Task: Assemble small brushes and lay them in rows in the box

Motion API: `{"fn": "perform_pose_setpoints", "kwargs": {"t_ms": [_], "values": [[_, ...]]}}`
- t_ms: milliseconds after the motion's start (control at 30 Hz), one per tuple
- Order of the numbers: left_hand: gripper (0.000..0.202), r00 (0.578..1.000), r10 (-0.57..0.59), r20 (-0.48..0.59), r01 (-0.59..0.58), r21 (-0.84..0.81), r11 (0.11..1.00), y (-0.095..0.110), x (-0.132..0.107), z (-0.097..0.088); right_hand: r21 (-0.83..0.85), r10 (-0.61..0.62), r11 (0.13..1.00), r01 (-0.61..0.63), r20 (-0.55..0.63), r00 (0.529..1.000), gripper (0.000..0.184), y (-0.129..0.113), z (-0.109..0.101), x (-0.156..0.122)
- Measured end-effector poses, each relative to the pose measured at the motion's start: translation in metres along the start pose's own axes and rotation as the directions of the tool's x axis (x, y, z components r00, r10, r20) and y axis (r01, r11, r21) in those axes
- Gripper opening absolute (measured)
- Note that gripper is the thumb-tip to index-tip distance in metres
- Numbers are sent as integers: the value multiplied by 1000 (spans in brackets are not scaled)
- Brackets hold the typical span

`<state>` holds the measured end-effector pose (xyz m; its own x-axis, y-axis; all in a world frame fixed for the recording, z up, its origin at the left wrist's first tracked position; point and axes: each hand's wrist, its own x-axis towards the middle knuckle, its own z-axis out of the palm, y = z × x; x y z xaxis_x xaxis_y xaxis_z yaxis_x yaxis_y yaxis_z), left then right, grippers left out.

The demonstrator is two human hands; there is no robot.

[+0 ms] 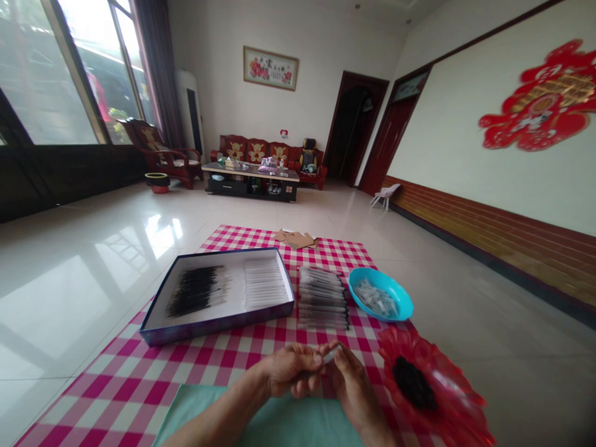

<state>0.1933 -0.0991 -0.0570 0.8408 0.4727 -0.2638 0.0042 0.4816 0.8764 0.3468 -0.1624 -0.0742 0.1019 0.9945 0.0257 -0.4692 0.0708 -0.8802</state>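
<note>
My left hand and my right hand meet above the pale green cloth. Between my right thumb and fingers sits a small translucent pen cap. The left thumb and fingertips are pinched at its near end; whatever else they grip is hidden. Just beyond the hands lies a stack of clear pens with black ends. A blue bowl of clear caps stands right of the stack. Nearest my right hand is a red petal-shaped dish with small black parts.
A shallow box at left holds black refills and clear tubes. Cardboard pieces lie at the far end of the checked tablecloth. Farther off stand a coffee table and wooden sofa.
</note>
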Motion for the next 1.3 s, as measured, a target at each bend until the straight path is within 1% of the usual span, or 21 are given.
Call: {"fn": "perform_pose_setpoints", "kwargs": {"t_ms": [67,167,233,300,367,400,433,467,533,600,633,667,700,733,800,833,1000,1100,1167,1200,1300], "values": [[38,984,154,-89,-140,149,979,-1,1,7,72,26,997,-20,-75,997,22,1,-1,1],[33,904,358,-232,-227,450,864,-6,5,20,127,38,992,-19,-148,988,23,3,-4,4],[27,815,497,-297,-188,677,712,-11,6,26,123,26,992,-6,-161,987,16,4,-4,5],[23,737,619,-271,-115,852,510,-16,6,31,110,15,994,5,-182,983,14,4,-4,5],[22,713,668,-213,-53,933,355,-19,5,35,102,4,995,19,-216,976,16,4,-3,4],[22,714,670,-202,-35,946,322,-19,4,36,94,-3,995,25,-231,973,18,3,-1,3],[22,716,666,-208,-30,945,327,-18,3,38,84,-8,996,30,-246,969,18,2,1,2],[21,714,659,-236,-37,927,372,-16,2,40,72,-12,997,32,-258,966,18,1,4,0],[20,736,595,-323,-96,820,564,-10,-1,43,45,-18,998,31,-264,964,16,-2,11,-4],[24,827,410,-384,-160,538,828,-2,-7,43,17,-24,999,29,-237,971,17,-7,18,-7],[26,884,285,-370,-160,332,929,1,-11,42,9,-23,1000,26,-216,976,19,-10,21,-8],[27,937,149,-316,-119,111,987,2,-15,41,15,-23,1000,27,-204,979,21,-15,23,-8],[28,974,18,-228,-40,-92,995,3,-20,39,41,-24,999,33,-209,978,22,-20,25,-8],[29,988,-84,-132,49,-249,967,2,-26,37,82,-27,996,48,-231,972,23,-25,26,-7],[31,984,-179,-6,161,-403,901,-4,-35,34,163,-43,982,92,-285,957,23,-37,26,-5],[31,983,-182,7,168,-429,888,-7,-38,33,184,-50,977,108,-295,954,23,-43,26,-4],[31,986,-30,-161,-41,-421,906,-21,-33,23,55,3,998,7,-170,985,24,-54,31,-3],[32,979,67,-193,-133,-354,926,-27,-25,16,-178,-5,984,-29,-190,982,31,-62,23,10],[34,975,104,-194,-160,-300,940,-30,-22,14,-440,-115,898,2,-229,967,37,-73,7,29],[34,976,108,-191,-160,-284,945,-32,-22,13,-616,-206,788,14,-241,948,40,-81,-4,41],[34,978,99,-184,-148,-277,949,-36,-23,14,-769,-285,638,-48,-293,912,35,-106,-44,79]]}}
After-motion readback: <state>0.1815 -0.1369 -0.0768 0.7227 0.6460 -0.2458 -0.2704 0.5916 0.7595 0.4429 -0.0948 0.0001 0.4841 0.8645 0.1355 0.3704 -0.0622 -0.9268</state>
